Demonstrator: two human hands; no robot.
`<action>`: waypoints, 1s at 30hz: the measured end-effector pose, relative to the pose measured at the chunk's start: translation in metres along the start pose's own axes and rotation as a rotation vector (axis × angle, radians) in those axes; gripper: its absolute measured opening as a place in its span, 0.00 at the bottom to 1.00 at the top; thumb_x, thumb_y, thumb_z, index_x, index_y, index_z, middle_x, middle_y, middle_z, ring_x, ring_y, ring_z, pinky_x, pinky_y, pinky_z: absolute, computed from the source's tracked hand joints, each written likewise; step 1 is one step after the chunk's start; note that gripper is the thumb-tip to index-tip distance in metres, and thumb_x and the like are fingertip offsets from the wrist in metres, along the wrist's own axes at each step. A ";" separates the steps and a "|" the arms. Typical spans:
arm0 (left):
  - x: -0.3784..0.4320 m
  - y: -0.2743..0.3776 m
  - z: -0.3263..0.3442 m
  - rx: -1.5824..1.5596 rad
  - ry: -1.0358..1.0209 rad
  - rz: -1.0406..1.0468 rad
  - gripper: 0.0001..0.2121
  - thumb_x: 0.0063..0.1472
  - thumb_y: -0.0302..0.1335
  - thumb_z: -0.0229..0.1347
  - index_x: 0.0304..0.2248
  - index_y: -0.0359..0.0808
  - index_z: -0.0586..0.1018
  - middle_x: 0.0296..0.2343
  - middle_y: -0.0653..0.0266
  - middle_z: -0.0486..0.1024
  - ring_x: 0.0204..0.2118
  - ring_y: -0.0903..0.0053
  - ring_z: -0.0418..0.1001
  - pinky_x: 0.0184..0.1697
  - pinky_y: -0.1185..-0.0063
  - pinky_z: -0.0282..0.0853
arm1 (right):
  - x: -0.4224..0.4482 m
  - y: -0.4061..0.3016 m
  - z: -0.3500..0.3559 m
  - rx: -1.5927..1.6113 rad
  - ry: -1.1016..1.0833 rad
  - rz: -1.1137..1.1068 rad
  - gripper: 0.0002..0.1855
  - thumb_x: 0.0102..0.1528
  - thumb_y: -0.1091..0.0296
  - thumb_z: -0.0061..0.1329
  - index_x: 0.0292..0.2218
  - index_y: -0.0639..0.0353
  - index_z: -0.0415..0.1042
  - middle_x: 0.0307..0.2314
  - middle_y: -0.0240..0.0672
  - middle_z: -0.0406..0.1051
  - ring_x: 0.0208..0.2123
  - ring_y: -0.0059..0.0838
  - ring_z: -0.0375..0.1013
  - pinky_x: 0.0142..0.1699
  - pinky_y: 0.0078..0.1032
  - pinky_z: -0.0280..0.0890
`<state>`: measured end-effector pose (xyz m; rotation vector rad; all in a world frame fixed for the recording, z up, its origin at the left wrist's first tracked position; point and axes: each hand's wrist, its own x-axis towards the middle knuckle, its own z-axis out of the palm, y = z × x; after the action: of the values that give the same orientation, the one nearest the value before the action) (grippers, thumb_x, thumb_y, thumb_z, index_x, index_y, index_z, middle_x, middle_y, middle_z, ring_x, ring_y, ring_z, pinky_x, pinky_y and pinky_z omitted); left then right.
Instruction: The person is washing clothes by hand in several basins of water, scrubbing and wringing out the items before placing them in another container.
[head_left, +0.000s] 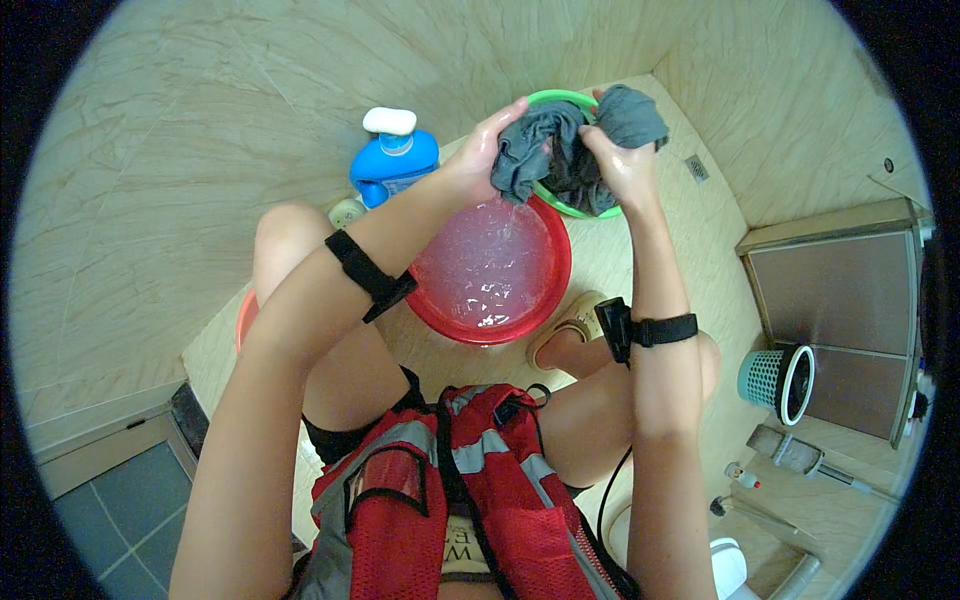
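Observation:
My left hand (484, 154) and my right hand (624, 166) both grip a wet, dark grey-blue cloth (525, 154), bunched at its left part and wrapped over the right hand's fingers. Water drips from the left part into a red basin (562, 277) of cloudy, sudsy water. Behind the cloth stands a green basin (559, 96) holding more dark fabric (589, 187). What kind of garment the cloth is cannot be told.
A blue detergent bottle (397, 157) with a white cap stands against the wall, beside a small pale green container (347, 214). A floor drain (697, 169) lies at the right. Further right are a teal waste basket (757, 377) and a mop (795, 452). An orange-red tub (244, 319) shows behind my left leg.

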<state>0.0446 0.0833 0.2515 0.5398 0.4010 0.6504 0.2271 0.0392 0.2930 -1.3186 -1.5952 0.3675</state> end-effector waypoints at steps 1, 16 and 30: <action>0.003 -0.002 -0.004 -0.026 0.000 0.001 0.18 0.59 0.44 0.44 0.37 0.37 0.74 0.27 0.65 0.74 0.26 0.79 0.71 0.28 0.81 0.69 | -0.002 -0.003 0.007 0.041 -0.028 -0.010 0.23 0.44 0.73 0.51 0.43 0.70 0.65 0.42 0.40 0.67 0.45 0.30 0.65 0.50 0.25 0.57; 0.044 -0.046 -0.010 0.014 0.343 0.252 0.20 0.61 0.36 0.30 0.42 0.35 0.70 0.43 0.59 0.68 0.47 0.72 0.64 0.53 0.76 0.55 | -0.015 -0.020 0.066 0.379 0.023 0.080 0.08 0.42 0.71 0.57 0.23 0.64 0.72 0.23 0.35 0.73 0.25 0.26 0.71 0.35 0.24 0.65; 0.004 -0.028 0.043 -0.073 0.354 -0.167 0.30 0.56 0.56 0.31 0.47 0.44 0.69 0.41 0.57 0.71 0.43 0.62 0.68 0.45 0.56 0.61 | -0.017 0.000 0.064 0.237 0.258 0.077 0.09 0.41 0.68 0.57 0.20 0.62 0.70 0.17 0.32 0.70 0.19 0.28 0.69 0.28 0.25 0.63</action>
<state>0.0816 0.0525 0.2684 0.3163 0.7445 0.5971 0.1730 0.0458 0.2554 -1.1942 -1.2484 0.4030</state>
